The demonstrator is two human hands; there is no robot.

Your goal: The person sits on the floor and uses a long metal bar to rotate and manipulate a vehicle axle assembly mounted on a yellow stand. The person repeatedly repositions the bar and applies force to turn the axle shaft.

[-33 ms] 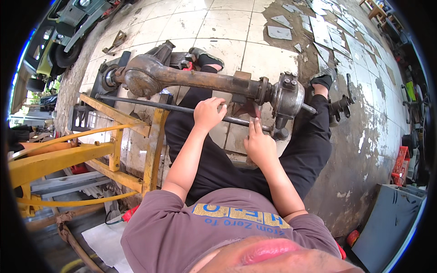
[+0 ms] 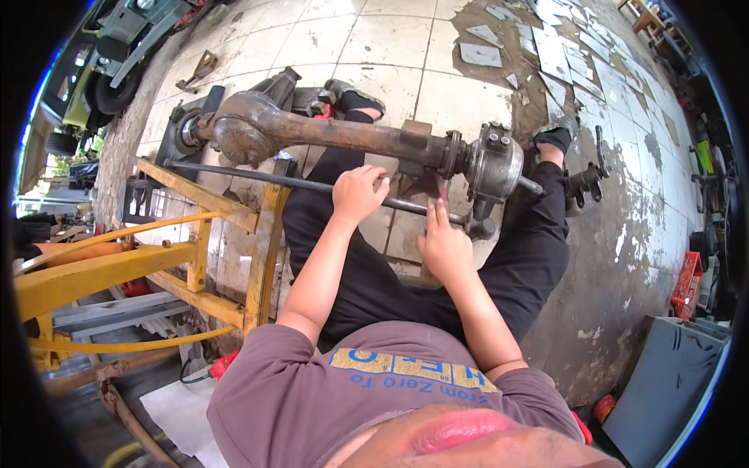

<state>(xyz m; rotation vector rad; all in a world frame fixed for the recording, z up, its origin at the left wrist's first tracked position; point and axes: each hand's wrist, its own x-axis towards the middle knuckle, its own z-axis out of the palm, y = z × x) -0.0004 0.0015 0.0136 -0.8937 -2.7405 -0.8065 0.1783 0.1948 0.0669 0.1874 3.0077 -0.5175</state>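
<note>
A long dark steel rod [image 2: 257, 178] runs across in front of my lap, beneath a rusty axle housing [image 2: 335, 134]. My left hand [image 2: 360, 195] is closed over the rod's middle, fingers curled on its far side. Close to the rod's right end, my right hand [image 2: 445, 246] has its front fingers straight and pressed together at the rod. A reddish-brown, motion-smeared piece [image 2: 425, 186] shows at those fingertips; its kind cannot be made out. The axle carries a round differential bulge [image 2: 242, 129] at left and a rounded metal knuckle [image 2: 496, 168] at right.
A yellow metal frame [image 2: 269, 242] stands close on my left. My legs [image 2: 523, 249] spread around the work. Another bracket-like metal part [image 2: 585, 183] lies beyond my right leg. Broken tiles [image 2: 554, 58] lie at the far right; a red crate [image 2: 686, 285] and grey cabinet [image 2: 663, 398] stand at right.
The reddish-brown smeared piece at my right fingertips has shifted slightly, and the right fingers with it. My left hand and the axle look the same.
</note>
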